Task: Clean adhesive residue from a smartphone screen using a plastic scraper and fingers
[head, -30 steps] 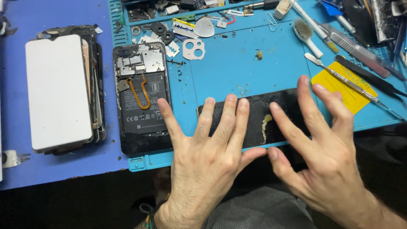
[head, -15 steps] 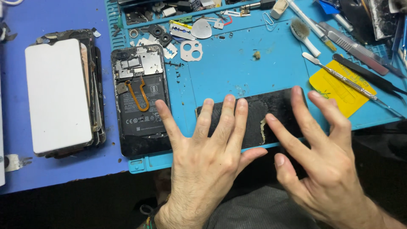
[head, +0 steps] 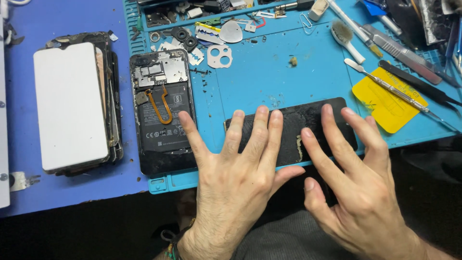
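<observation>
A black phone back panel (head: 308,120), dusty with glue residue, lies flat near the front edge of the blue work mat (head: 269,77). My left hand (head: 240,178) rests on its left part, fingers spread and flat. My right hand (head: 351,178) lies on its right part, fingers also spread. Neither hand grips anything. An opened phone (head: 161,110) with its battery and an orange flex cable exposed lies just left of my left hand.
A stack of phone screens and frames topped by a white panel (head: 70,103) sits at the left. Small parts and screws (head: 202,29) lie at the mat's back. A yellow pry card (head: 387,98), metal spudger (head: 390,84), tweezers (head: 418,82) and brush (head: 346,36) lie at the right.
Both hands have stayed spread on the black panel; the right hand's fingers shifted slightly. The view moved a little.
</observation>
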